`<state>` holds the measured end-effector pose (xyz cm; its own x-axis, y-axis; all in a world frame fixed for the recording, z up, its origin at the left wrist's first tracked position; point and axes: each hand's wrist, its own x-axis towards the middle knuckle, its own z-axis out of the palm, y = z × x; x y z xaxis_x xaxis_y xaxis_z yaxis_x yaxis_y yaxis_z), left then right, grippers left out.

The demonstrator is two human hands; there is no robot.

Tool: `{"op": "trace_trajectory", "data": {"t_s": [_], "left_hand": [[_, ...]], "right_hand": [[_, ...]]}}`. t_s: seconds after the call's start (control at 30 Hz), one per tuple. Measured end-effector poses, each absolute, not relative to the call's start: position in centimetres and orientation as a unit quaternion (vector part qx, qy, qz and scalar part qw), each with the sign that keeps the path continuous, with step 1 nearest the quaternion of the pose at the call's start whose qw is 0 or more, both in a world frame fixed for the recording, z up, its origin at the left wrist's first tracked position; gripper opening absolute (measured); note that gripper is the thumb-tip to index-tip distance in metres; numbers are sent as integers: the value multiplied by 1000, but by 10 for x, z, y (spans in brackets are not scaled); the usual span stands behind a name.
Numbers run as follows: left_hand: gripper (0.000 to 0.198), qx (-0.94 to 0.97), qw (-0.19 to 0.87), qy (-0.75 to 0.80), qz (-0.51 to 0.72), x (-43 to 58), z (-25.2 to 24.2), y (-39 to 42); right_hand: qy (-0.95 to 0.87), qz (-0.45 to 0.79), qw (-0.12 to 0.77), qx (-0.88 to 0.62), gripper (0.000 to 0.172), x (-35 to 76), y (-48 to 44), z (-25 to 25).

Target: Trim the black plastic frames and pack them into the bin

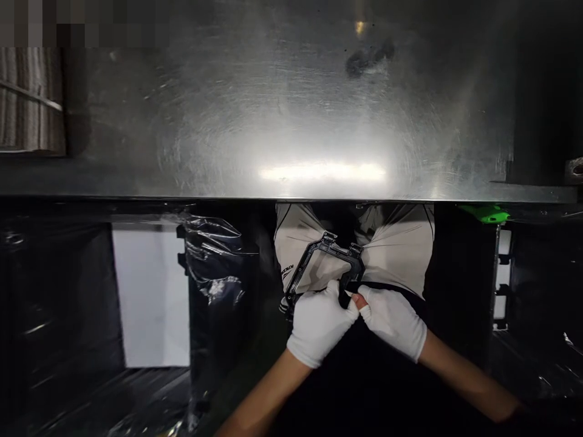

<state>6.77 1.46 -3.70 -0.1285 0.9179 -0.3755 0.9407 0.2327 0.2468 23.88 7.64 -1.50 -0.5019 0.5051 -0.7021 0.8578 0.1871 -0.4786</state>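
White gloves cover both hands; forearms bare, light trousers worn.

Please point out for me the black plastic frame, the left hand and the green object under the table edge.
black plastic frame (328, 245): head view, on its upper bar.
left hand (319, 325): head view, on the back of the white glove.
green object (486, 213): head view, on its middle.

Frame in both hands, below the table edge.
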Motion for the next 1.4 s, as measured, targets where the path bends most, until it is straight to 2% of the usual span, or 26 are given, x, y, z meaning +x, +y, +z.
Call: {"op": "trace_trajectory", "data": {"t_s": [0.2, 0.4, 0.63, 0.77, 0.87, 0.93, 1.0, 1.1, 1.2, 1.27, 1.33, 1.4], "left_hand": [[46, 634, 177, 752, 3, 70, -40, 10], [43, 656, 92, 747, 58, 72, -44, 7], [49, 633, 169, 755, 15, 74, -40, 11], [49, 596, 208, 775, -18, 79, -43, 16], [40, 541, 255, 801, -13, 74, -45, 23], [43, 507, 319, 799, 48, 64, -40, 24], [53, 433, 449, 764, 168, 48, -27, 22], [60, 255, 638, 616, 386, 20, 10, 17], [56, 208, 676, 468, 530, -7, 56, 34], [51, 259, 713, 363, 541, -20, 82, 66], [52, 279, 702, 343, 558, -28, 99, 110], [52, 293, 691, 363, 552, -31, 107, 155]], "right_hand": [[713, -471, 212, 476, 43, 233, 75, -11], [710, -444, 235, 494, 41, 232, 72, -14], [703, -452, 204, 510, 43, 235, 68, -20], [697, -467, 146, 524, 47, 240, 65, -26], [676, -505, 37, 536, 52, 248, 67, -26], [635, -538, -35, 553, 54, 258, 71, -23], [582, -575, -67, 571, 54, 273, 76, -18], [568, -589, -65, 572, 59, 299, 90, -3], [636, -521, -89, 562, 60, 313, 121, 24], [667, -444, -126, 585, 51, 306, 155, 41], [679, -329, -182, 631, 38, 288, 197, 52], [697, -170, -217, 662, 32, 263, 240, 57]]}}
